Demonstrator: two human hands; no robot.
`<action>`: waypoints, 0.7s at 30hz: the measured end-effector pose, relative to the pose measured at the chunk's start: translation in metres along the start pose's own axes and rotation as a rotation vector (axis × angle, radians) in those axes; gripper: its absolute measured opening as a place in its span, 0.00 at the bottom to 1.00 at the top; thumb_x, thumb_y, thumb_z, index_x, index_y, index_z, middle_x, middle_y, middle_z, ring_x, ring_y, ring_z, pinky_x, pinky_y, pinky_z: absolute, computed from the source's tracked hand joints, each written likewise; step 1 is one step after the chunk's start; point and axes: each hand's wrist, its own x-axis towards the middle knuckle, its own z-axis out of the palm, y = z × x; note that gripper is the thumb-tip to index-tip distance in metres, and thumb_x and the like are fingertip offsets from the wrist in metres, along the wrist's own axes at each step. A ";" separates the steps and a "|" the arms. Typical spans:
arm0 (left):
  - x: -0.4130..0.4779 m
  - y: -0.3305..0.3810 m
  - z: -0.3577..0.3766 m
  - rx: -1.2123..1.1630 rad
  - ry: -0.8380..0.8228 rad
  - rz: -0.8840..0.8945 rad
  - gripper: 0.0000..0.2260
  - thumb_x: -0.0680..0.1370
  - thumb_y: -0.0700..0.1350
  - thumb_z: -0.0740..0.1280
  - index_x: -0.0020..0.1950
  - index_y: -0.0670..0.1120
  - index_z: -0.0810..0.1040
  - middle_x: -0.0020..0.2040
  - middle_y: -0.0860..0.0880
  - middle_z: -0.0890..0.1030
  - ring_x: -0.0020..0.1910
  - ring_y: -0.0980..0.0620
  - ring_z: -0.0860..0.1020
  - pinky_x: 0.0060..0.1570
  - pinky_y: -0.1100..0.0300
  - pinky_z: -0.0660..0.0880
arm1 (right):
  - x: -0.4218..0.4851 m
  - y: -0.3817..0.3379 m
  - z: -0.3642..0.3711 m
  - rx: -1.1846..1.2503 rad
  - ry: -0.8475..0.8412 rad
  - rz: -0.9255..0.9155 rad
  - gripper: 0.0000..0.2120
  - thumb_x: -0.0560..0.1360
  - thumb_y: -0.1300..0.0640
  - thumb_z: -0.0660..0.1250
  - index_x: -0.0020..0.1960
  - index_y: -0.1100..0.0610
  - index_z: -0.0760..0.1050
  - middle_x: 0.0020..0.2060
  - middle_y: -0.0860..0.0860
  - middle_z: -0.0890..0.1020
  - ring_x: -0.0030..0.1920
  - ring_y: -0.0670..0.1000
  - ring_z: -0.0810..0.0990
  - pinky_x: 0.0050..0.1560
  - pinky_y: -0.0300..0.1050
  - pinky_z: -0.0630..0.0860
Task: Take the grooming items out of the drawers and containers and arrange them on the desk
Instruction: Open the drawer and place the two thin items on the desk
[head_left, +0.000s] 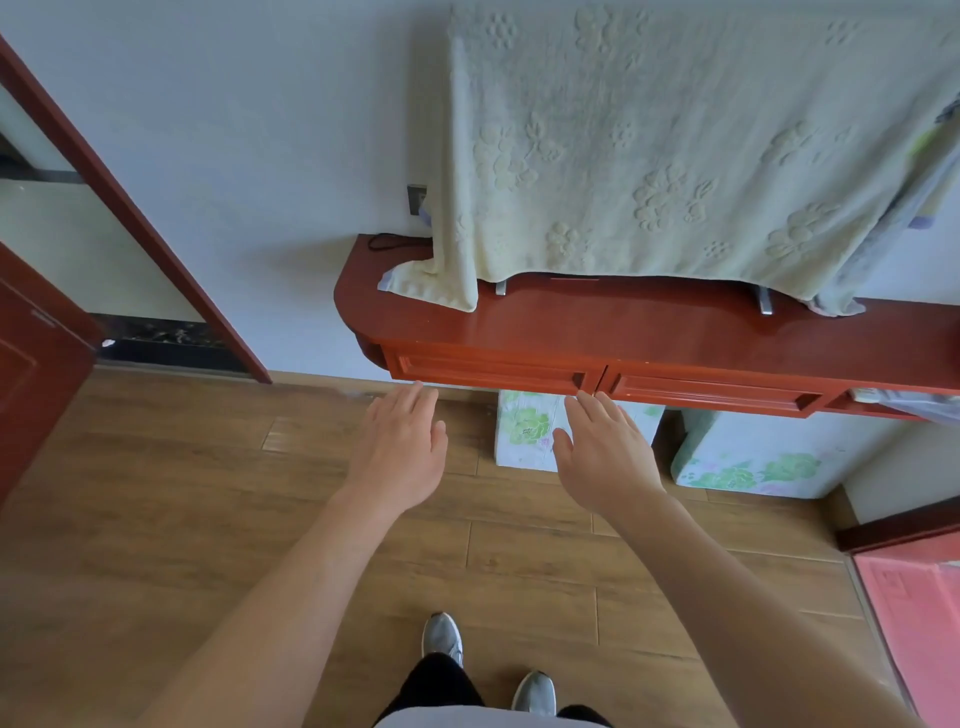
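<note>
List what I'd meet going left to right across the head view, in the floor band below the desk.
From the left: dark red door → left hand → right hand → floral-wrapped bundle under the desk → pink surface at the right edge.

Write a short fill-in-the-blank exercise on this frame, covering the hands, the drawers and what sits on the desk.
1. The left hand and the right hand reach toward the desk with straight fingers and hold ____.
2. The left drawer and the next drawer are both ____.
3. The cream towel draped above the desk bears a raised pattern of ____.

Missing words: nothing; closed; flowers.
</note>
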 end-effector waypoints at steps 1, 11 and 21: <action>0.008 -0.005 0.001 -0.004 -0.003 0.005 0.20 0.83 0.51 0.55 0.73 0.47 0.66 0.73 0.49 0.69 0.73 0.49 0.65 0.73 0.49 0.63 | 0.008 -0.001 0.003 -0.001 -0.005 0.007 0.21 0.80 0.49 0.52 0.69 0.58 0.66 0.65 0.50 0.72 0.66 0.52 0.66 0.67 0.48 0.64; 0.095 -0.054 0.023 0.004 -0.103 0.059 0.22 0.83 0.53 0.51 0.77 0.48 0.62 0.77 0.48 0.63 0.77 0.49 0.59 0.76 0.49 0.56 | 0.084 -0.017 0.036 0.000 -0.034 0.091 0.23 0.80 0.49 0.52 0.71 0.58 0.64 0.68 0.50 0.69 0.68 0.51 0.64 0.69 0.47 0.62; 0.162 -0.056 0.079 0.051 -0.224 0.040 0.22 0.83 0.52 0.52 0.76 0.47 0.64 0.76 0.48 0.65 0.76 0.48 0.61 0.75 0.49 0.58 | 0.156 0.020 0.096 0.022 -0.152 0.107 0.17 0.79 0.50 0.54 0.62 0.57 0.70 0.59 0.50 0.74 0.62 0.52 0.69 0.65 0.47 0.67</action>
